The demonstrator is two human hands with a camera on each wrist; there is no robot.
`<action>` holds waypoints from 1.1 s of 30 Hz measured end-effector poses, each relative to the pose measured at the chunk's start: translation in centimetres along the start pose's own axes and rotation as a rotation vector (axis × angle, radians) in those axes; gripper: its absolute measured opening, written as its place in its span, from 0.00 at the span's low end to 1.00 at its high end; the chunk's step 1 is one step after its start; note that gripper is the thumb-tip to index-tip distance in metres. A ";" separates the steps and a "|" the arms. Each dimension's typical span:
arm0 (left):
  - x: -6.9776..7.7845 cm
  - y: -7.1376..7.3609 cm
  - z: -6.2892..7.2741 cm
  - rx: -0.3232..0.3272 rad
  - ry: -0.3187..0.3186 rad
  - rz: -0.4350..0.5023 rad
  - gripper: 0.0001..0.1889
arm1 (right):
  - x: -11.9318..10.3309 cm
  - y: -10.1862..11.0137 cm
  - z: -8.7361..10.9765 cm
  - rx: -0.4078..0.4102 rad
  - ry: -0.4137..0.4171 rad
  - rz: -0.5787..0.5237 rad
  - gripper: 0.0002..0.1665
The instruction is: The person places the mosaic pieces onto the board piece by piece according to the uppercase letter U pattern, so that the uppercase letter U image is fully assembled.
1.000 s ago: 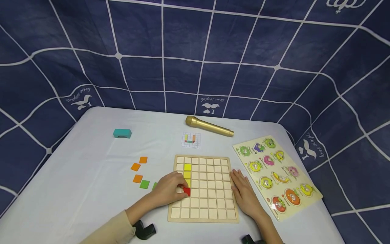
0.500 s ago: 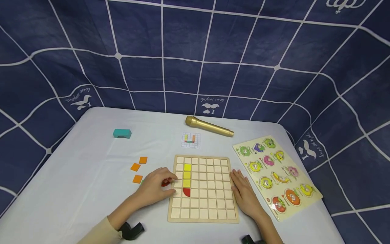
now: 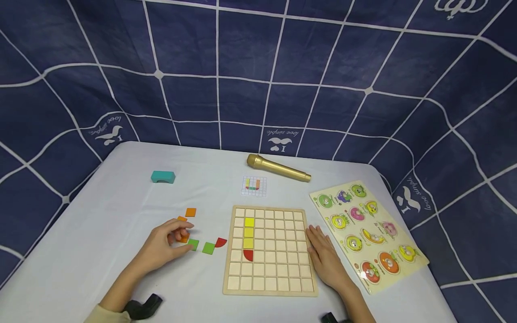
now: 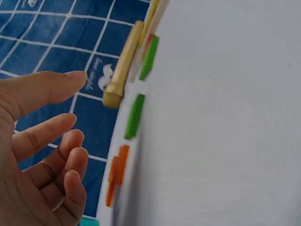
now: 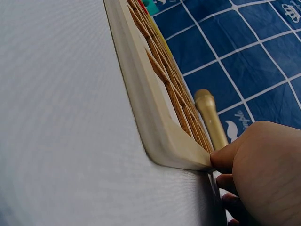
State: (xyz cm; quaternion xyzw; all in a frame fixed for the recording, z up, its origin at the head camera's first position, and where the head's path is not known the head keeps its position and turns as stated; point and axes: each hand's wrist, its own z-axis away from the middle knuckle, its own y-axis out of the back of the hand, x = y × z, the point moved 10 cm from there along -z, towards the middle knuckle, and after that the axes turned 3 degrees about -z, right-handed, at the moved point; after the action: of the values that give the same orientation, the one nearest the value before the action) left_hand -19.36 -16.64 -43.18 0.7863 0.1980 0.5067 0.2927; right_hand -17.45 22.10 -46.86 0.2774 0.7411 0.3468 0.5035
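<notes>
My left hand (image 3: pixel 158 246) hovers over the loose tiles left of the grid board. Its thumb and fingers are spread apart with nothing between them, as the left wrist view also shows. Close to its thumb lies a green tile (image 3: pixel 194 244); orange tiles (image 3: pixel 190 212) are partly hidden behind the fingers. A second green tile (image 3: pixel 208 248) and a red quarter-circle piece (image 3: pixel 221 242) lie nearer the wooden grid board (image 3: pixel 280 260). On the board, yellow tiles (image 3: pixel 248 233) form a column above another red quarter-circle (image 3: pixel 248 255). My right hand (image 3: pixel 325 255) rests flat at the board's right edge.
A small pattern card (image 3: pixel 253 186) lies beyond the board, with a gold microphone (image 3: pixel 278 168) behind it. A fruit puzzle board (image 3: pixel 335 202) lies to the right. At the back left is a teal block (image 3: pixel 163 176).
My left hand has left the red quarter-circle on the board and moved left over the loose tiles, uncovering the second red piece. The right hand stays at the board's edge.
</notes>
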 end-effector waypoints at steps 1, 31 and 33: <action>-0.3 -0.1 0.1 -0.004 0.008 -0.008 0.25 | 0.0 0.0 0.0 0.003 0.001 0.002 0.29; -1.8 -2.1 0.7 -0.117 0.045 -0.147 0.18 | 0.1 0.0 0.0 -0.015 -0.013 -0.019 0.29; -1.7 -2.1 0.7 -0.120 0.040 -0.142 0.18 | 0.1 0.0 0.0 -0.022 -0.019 -0.021 0.28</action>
State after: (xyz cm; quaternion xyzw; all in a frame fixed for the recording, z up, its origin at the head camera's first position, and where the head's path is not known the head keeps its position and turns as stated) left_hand -19.43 -16.29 -45.94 0.7411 0.2282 0.5111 0.3707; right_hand -17.50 22.20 -46.96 0.2672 0.7354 0.3470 0.5171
